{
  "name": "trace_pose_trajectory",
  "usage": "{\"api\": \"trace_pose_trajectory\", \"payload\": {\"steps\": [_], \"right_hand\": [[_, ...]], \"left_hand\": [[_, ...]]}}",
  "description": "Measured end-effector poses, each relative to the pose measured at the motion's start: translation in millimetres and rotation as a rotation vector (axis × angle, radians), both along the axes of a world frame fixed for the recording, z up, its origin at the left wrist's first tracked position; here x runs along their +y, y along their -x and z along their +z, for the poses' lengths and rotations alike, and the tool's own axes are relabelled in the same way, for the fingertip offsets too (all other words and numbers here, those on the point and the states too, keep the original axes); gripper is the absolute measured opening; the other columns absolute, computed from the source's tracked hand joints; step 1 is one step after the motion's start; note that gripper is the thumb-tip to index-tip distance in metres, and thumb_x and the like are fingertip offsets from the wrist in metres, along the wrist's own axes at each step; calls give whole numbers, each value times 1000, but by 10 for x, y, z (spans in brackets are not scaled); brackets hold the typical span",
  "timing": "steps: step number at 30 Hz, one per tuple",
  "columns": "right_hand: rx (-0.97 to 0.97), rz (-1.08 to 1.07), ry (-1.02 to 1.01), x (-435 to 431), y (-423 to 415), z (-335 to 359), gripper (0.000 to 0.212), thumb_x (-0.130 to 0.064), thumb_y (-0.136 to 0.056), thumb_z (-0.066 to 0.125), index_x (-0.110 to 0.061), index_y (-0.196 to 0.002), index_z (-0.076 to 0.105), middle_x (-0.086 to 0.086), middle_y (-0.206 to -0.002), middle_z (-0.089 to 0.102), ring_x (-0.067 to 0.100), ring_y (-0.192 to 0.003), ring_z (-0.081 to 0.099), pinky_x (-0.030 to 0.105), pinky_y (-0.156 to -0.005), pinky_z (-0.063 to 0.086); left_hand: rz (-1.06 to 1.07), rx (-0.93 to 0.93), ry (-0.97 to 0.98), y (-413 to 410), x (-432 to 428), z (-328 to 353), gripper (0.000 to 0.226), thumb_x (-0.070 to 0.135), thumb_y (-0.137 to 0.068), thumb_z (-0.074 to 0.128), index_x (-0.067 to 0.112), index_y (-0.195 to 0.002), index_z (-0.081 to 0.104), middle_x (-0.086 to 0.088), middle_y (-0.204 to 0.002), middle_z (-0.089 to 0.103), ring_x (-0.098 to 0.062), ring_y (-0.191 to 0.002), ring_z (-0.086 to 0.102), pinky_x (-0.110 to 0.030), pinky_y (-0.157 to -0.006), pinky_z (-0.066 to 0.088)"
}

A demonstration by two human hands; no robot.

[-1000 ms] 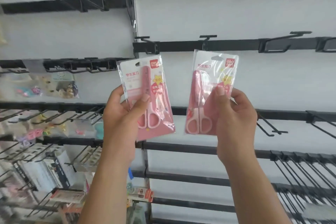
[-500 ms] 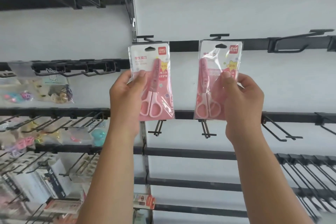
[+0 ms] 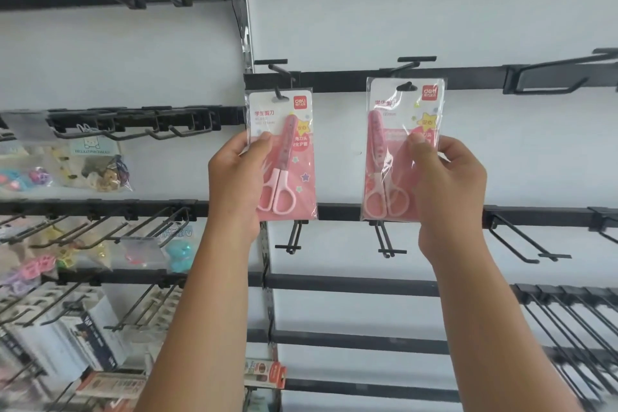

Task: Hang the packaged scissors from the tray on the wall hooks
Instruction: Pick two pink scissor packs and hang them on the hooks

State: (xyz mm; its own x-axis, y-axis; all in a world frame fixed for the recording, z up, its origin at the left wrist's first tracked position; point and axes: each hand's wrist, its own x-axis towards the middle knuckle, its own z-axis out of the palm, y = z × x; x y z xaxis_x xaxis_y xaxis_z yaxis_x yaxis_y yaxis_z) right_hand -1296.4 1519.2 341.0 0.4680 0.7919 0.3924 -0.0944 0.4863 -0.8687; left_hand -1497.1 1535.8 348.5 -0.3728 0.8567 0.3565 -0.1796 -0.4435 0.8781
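White wall (image 3: pixel 401 10), black metal rails (image 3: pixel 468 80); left hand (image 3: pixel 234 177) and right hand (image 3: pixel 448 191) fingers each grip glossy pink scissors packs (image 3: pixel 282 157)

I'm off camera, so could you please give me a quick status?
Left hand grips left scissors pack, right hand right scissors pack. Both pack holes at hooks. Nothing in the way.

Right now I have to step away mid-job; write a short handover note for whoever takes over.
Left hand: gripping a clear-wrapped pack of pink scissors, its hang hole at the left black wire hook.
Right hand: gripping a second pink scissors pack, hole level with the right black hook.
Done: both packs raised to hooks.
Left: confirm each hole is seated, release. Tray is out of view.
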Motion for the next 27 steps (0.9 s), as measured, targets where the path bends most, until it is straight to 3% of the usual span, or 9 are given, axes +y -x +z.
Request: {"api": "trace_pose_trajectory", "payload": {"steps": [5, 9, 13, 17, 20, 27], "right_hand": [[-4, -2, 21, 59, -12, -51, 21, -31, -98, 62, -13, -88, 66, -12, -53, 65, 4, -48, 59, 19, -47, 49], [1, -5, 29, 72, -19, -60, 21, -31, -98, 63, -12, -90, 66, -11, -55, 66, 4, -49, 59, 18, -46, 48], [18, -6, -5, 35, -49, -69, 15, -29, -97, 64, -17, -89, 69, -11, -58, 67, 5, -51, 61, 19, -46, 49], [-6, -19, 9, 70, -80, -43, 16, -30, -97, 64, -20, -87, 69, -10, -59, 67, 7, -53, 61, 22, -50, 51], [-42, -11, 66, 146, -87, -45, 20, -33, -97, 62, -17, -87, 67, -10, -60, 69, 6, -54, 63, 25, -48, 54], [-108, -6, 109, 260, -90, -146, 36, -46, -96, 62, -11, -91, 69, -4, -74, 69, 12, -66, 63, 29, -60, 53]], "left_hand": [[7, 50, 53, -43, 140, -29, 14, 29, -98, 61, 21, -98, 73, -1, -88, 80, -12, -67, 75, -26, -54, 56], [17, 45, 65, -54, 161, -63, 16, 32, -97, 62, 20, -99, 72, 3, -84, 79, -8, -64, 75, -20, -49, 53], [23, 28, 55, -57, 154, -69, 14, 31, -96, 64, 20, -98, 73, 5, -80, 79, -7, -59, 74, -19, -47, 52], [37, 16, 63, -59, 167, -79, 14, 32, -95, 66, 22, -100, 73, 2, -89, 78, -8, -60, 74, -19, -46, 53], [36, 27, 69, -64, 179, -95, 13, 34, -95, 65, 25, -99, 73, 3, -89, 79, -8, -61, 75, -19, -46, 52], [52, 54, 92, -36, 169, -129, 18, 37, -94, 65, 24, -103, 73, 5, -89, 79, -7, -64, 75, -19, -48, 53]]}}
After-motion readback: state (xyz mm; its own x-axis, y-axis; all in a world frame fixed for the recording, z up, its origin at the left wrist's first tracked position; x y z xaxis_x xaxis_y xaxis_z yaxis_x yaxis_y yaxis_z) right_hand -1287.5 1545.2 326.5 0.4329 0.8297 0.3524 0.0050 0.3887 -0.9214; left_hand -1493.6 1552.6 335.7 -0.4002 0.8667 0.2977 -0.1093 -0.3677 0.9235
